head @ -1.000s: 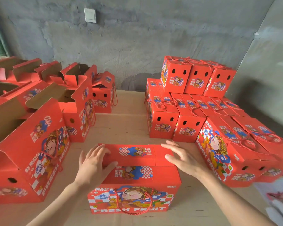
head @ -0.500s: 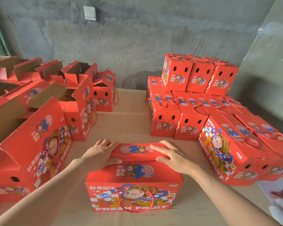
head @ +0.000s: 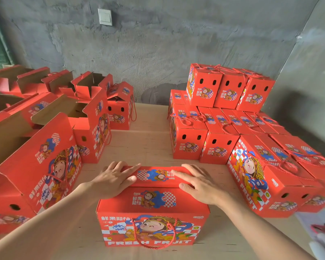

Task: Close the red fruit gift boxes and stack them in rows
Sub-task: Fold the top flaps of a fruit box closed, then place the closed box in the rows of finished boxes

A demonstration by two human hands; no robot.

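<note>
Box (head: pixel 152 209) lid under both flat hands (head: pixel 114 180)

At left, open red boxes (head: pixel 36 166) are cut off by the edge; near right, a blurred white-and-red object (head: pixel 321 229) is too.

A bare packing workroom: rough grey cement walls (head: pixel 176 44), a pale plywood worktable (head: pixel 148 147), red printed cardboard fruit gift boxes (head: pixel 188 139) stacked in rows.

We have one box (head: pixel 152 218) near us, mid table (head: pixel 148 147). Our left hand (head: pixel 111 181) and right hand (head: pixel 201 186) lie on top of it. Open boxes (head: pixel 45 158) stand left. Closed boxes (head: pixel 219 139) sit in rows right, with a top row (head: pixel 227 89) on them, far back.
</note>
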